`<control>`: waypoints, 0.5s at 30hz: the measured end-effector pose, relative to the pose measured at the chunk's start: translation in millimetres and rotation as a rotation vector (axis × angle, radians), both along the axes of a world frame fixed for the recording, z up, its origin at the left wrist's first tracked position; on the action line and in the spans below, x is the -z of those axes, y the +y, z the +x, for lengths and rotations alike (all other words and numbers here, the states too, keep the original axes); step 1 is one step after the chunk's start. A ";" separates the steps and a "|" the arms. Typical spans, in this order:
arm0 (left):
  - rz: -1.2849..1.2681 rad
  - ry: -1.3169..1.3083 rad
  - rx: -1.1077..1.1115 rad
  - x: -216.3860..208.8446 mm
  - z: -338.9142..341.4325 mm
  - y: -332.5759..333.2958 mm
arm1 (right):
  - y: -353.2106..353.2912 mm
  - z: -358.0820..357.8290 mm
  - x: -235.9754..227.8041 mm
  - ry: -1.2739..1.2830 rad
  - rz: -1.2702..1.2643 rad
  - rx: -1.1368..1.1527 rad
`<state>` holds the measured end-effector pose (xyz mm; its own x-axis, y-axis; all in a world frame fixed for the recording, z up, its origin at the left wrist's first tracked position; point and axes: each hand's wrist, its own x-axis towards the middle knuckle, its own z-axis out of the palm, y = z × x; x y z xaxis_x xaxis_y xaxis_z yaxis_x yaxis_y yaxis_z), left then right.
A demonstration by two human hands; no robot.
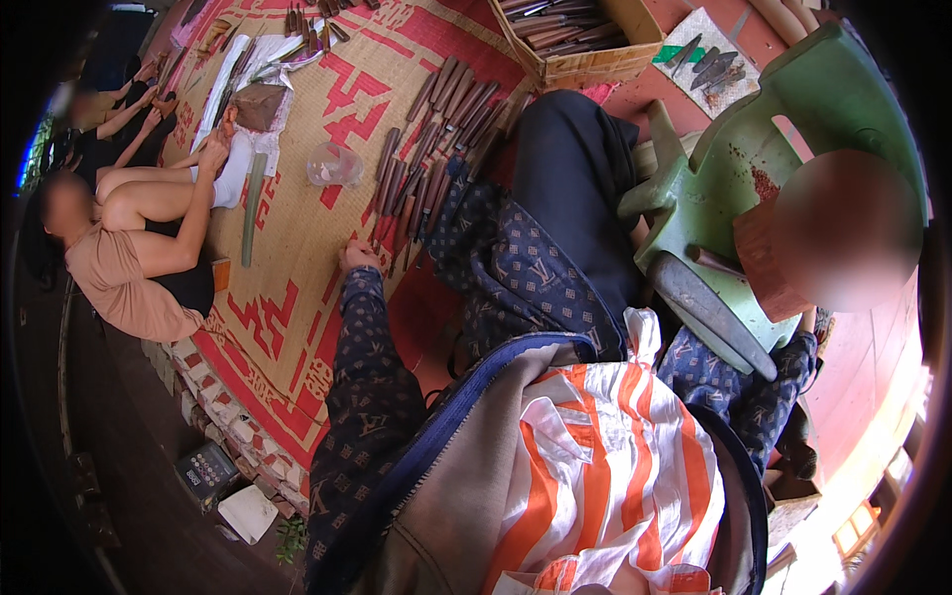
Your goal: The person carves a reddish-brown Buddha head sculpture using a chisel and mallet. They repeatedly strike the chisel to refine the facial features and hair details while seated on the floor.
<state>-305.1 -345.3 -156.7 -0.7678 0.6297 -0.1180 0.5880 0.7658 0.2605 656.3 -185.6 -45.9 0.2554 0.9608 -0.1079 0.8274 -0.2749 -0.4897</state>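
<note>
My left hand [360, 255] is low over the patterned mat, its fingers curled in. It is beside the near end of a row of wood-handled carving tools [407, 178]; whatever it may hold is hidden. My right sleeve [788, 382] reaches up past a green plastic chair [729, 164]. Only a sliver of my right hand [810, 319] shows behind a reddish-brown wood block [766, 260], and its fingers are hidden. The block's far part is blurred. Next to it on the chair lies a tool with a brown handle [716, 261].
A cardboard box [595, 61] of tools stands at the far side. Several dark blades lie on a pale cloth [716, 59]. A clear plastic container [334, 165] sits on the red and tan mat [297, 238]. Another person [149, 248] sits at the left.
</note>
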 end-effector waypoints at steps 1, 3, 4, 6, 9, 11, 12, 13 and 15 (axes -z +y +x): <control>0.054 0.051 -0.027 2.1 -0.7 -2.3 | 1.3 -0.5 -0.1 0.001 -0.003 -0.003; 0.041 -0.073 0.008 -1.3 4.2 1.9 | 2.3 1.2 6.0 0.008 -0.004 -0.004; 0.046 -0.111 0.038 -6.0 14.1 9.0 | 1.6 2.7 7.6 0.003 -0.002 -0.002; 0.063 -0.161 0.120 -21.4 37.9 29.4 | -6.4 6.6 6.5 -0.009 0.001 0.014; 0.100 -0.208 0.186 -54.2 70.6 48.0 | -4.3 7.3 8.5 -0.003 0.004 0.007; 0.111 -0.246 0.198 -60.5 76.6 55.0 | -2.1 7.4 9.8 -0.001 0.002 0.004; 0.079 -0.252 0.200 -63.4 78.4 57.8 | -2.6 7.7 9.9 0.001 0.004 0.002; 0.046 -0.259 0.202 -66.2 80.2 60.4 | -2.0 8.1 10.1 0.002 0.005 0.001; -0.008 -0.272 0.216 -70.2 84.2 64.1 | -2.2 8.5 10.9 0.002 0.005 0.002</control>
<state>-220.8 -281.2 -86.6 -0.5565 0.7725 -0.3058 0.6465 0.6338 0.4246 664.8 -187.8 -56.9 0.2571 0.9609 -0.1032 0.8259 -0.2739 -0.4929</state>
